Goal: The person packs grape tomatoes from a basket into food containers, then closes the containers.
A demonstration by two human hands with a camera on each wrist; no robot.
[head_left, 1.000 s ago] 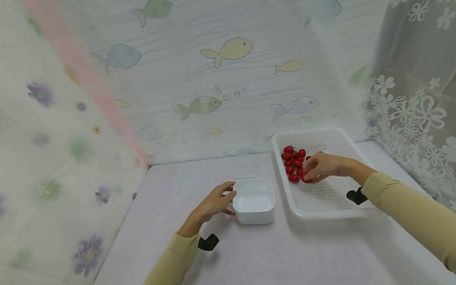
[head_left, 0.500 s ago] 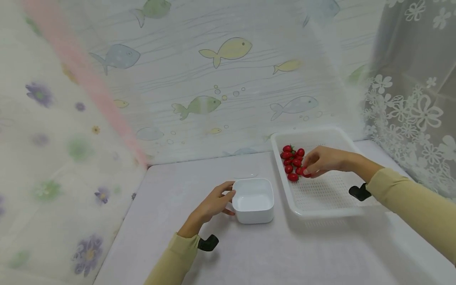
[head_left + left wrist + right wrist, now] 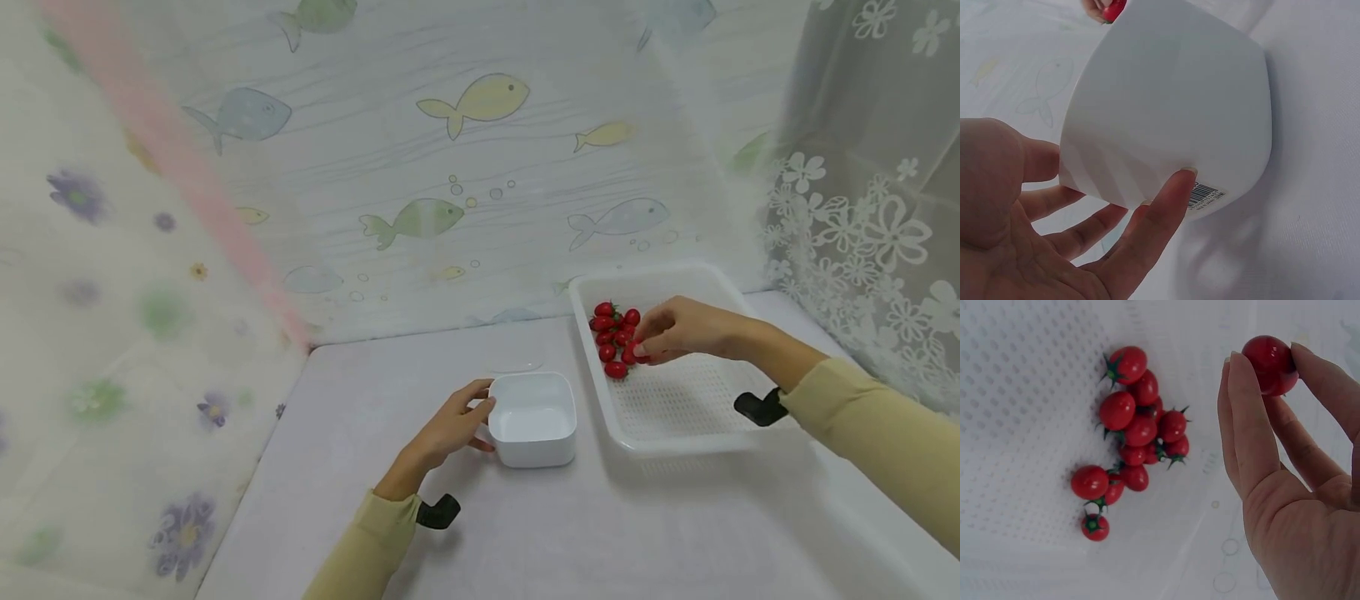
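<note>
Head view: the right hand point(image 3: 678, 329) is above the white perforated tray point(image 3: 675, 417), pinching one cherry tomato point(image 3: 1270, 364) between thumb and fingertips. The remaining cherry tomatoes point(image 3: 613, 337) lie clustered in the tray just to the left of that hand. The left hand point(image 3: 450, 425) rests on the worktop point(image 3: 525, 533) with relaxed, nearly straight fingers point(image 3: 1160, 219) touching the outer wall of the white square bowl point(image 3: 532, 417); it grips nothing. The bowl stands between the two hands, just beside the tray.
</note>
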